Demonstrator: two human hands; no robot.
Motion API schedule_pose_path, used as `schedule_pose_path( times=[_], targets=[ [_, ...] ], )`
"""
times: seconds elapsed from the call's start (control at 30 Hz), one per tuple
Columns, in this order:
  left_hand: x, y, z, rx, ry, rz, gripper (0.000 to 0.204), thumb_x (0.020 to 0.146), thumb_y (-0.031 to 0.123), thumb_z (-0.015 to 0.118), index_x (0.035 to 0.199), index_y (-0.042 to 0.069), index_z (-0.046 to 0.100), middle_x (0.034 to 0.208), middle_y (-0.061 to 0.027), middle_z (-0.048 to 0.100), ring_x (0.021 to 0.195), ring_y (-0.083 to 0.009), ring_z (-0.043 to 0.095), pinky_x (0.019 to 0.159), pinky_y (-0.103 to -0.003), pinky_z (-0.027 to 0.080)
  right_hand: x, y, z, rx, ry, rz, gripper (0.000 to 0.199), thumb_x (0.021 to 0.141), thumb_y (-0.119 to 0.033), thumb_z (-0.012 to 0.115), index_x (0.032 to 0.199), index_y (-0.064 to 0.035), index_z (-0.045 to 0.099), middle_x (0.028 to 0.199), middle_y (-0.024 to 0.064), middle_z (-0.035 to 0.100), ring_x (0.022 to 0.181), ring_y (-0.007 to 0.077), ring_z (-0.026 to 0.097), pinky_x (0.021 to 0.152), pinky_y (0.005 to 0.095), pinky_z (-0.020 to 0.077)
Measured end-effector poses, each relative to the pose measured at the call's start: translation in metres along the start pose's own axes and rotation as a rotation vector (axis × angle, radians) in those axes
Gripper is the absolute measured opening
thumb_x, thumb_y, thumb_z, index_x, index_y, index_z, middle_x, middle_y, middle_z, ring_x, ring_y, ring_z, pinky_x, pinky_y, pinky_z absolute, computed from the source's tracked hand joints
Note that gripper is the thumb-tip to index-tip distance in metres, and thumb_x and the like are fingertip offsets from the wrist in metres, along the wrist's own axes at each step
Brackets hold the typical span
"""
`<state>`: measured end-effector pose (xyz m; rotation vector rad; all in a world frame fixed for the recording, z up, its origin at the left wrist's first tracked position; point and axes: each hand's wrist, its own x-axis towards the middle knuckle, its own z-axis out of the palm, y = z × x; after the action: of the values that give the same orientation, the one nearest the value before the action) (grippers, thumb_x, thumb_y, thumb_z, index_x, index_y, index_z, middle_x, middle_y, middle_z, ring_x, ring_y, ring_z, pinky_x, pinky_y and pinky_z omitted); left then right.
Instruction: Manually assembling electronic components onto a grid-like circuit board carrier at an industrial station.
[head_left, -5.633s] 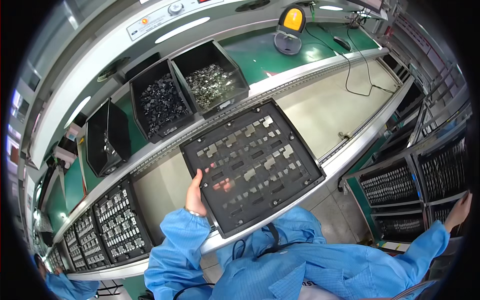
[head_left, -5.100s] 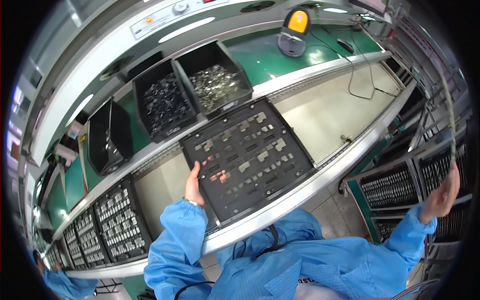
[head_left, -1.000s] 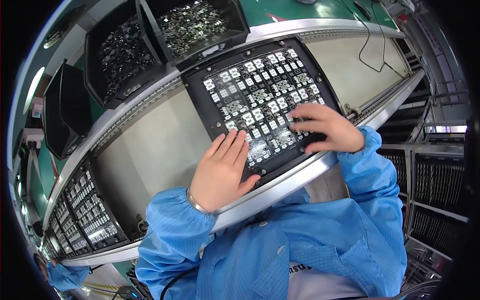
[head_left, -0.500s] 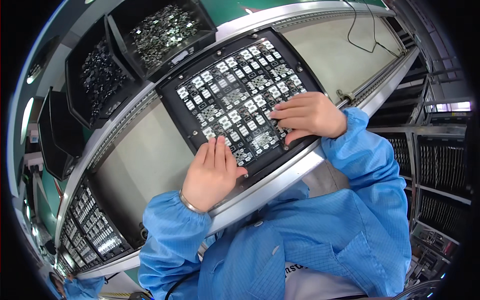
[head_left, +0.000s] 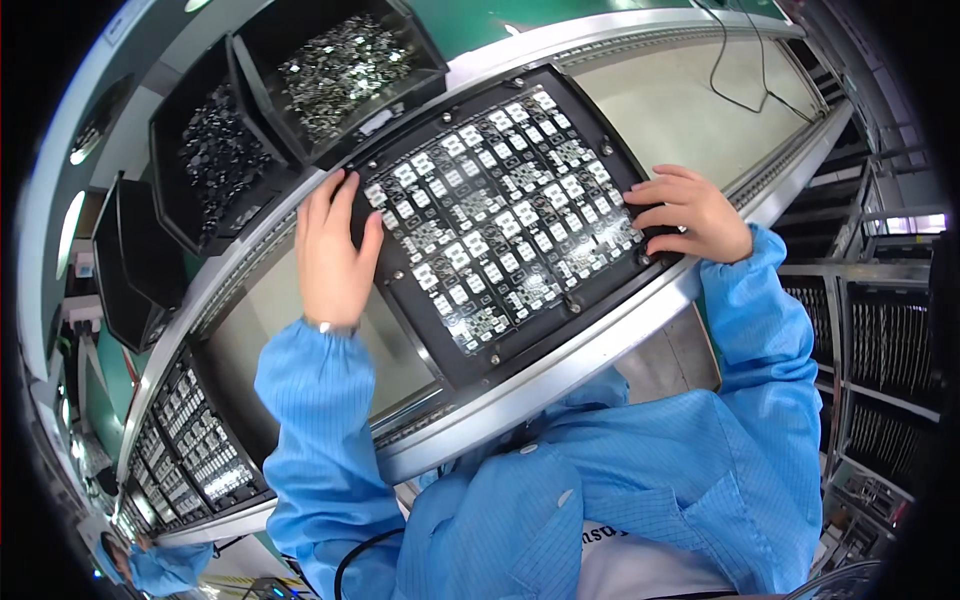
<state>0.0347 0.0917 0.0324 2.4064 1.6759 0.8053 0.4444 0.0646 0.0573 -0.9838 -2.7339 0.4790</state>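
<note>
A panel of circuit boards [head_left: 510, 205], dotted with white and silvery components, lies in a black carrier frame [head_left: 418, 318] with small metal studs along its border. My left hand [head_left: 335, 260] is at the frame's far left corner, its fingers stretched forward and the thumb apart. Across from it, my right hand [head_left: 700, 215] rests at the frame's right edge, fingers spread and slightly bent, with the fingertips at the border. Neither hand holds a loose part that I can see.
The carrier sits across a conveyor with metal rails [head_left: 560, 358]. Behind it stand black bins, one with shiny silver parts [head_left: 345, 75], another with dark parts [head_left: 222, 150]. More board panels [head_left: 205, 440] lie down the line at left. A thin black cable [head_left: 715, 75] lies far right.
Both hands have left the panel's near part. My left hand moved forward to the far left corner, my right hand outward to the right edge. The view shifted slightly.
</note>
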Motion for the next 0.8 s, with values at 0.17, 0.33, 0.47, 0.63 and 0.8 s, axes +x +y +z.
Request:
schedule_pose_path(
  times=[0.17,0.33,0.47,0.63,0.8],
  targets=[
    [0.004,-0.024,0.027,0.004,0.046,-0.167,0.051,0.078,0.018,0.068,0.125,0.006,0.053,0.128,-0.0154,0.044,0.120,-0.0349,0.037,0.101,-0.044,0.031,0.007,-0.004,0.010,-0.070,0.150,-0.013,0.033,0.065,-0.031,0.077,0.083,-0.0067,0.063,0.096,0.0057,0.067,0.091,0.0246,0.063,0.094,0.0452,0.0427],
    [0.005,-0.010,0.030,0.051,-0.006,-0.187,0.054,0.080,0.014,0.066,0.129,0.033,0.051,0.135,-0.0177,0.033,0.124,-0.0370,0.027,0.103,-0.047,0.021,0.030,-0.011,-0.020,-0.011,0.053,0.017,0.026,0.067,-0.022,0.077,0.083,-0.0046,0.065,0.090,0.0076,0.067,0.084,0.0283,0.063,0.090,0.0432,0.0456],
    [0.012,-0.012,0.021,0.006,-0.071,-0.197,0.049,0.080,0.013,0.066,0.123,0.032,0.053,0.133,-0.0186,0.032,0.125,-0.0368,0.025,0.104,-0.048,0.017,0.079,-0.024,-0.032,0.075,0.186,0.050,0.016,0.076,-0.012,0.071,0.088,-0.0036,0.066,0.086,0.0089,0.067,0.080,0.0295,0.062,0.081,0.0388,0.0488],
    [0.014,-0.017,0.021,-0.002,-0.093,-0.216,0.036,0.079,0.015,0.067,0.110,0.026,0.053,0.132,-0.0171,0.032,0.125,-0.0371,0.026,0.104,-0.048,0.016,0.166,-0.014,0.020,0.070,0.334,0.002,0.020,0.082,-0.011,0.064,0.102,-0.0067,0.063,0.092,0.0095,0.064,0.089,0.0283,0.060,0.078,0.0351,0.0489],
    [0.003,-0.023,0.028,-0.009,-0.015,-0.213,0.030,0.078,0.021,0.069,0.102,0.022,0.051,0.132,-0.0080,0.033,0.125,-0.0343,0.025,0.103,-0.049,0.017,0.204,-0.004,0.067,0.018,0.506,0.172,0.020,0.082,-0.011,0.063,0.101,-0.0069,0.063,0.099,0.0098,0.059,0.093,0.0290,0.058,0.080,0.0370,0.0486]
  ],
)
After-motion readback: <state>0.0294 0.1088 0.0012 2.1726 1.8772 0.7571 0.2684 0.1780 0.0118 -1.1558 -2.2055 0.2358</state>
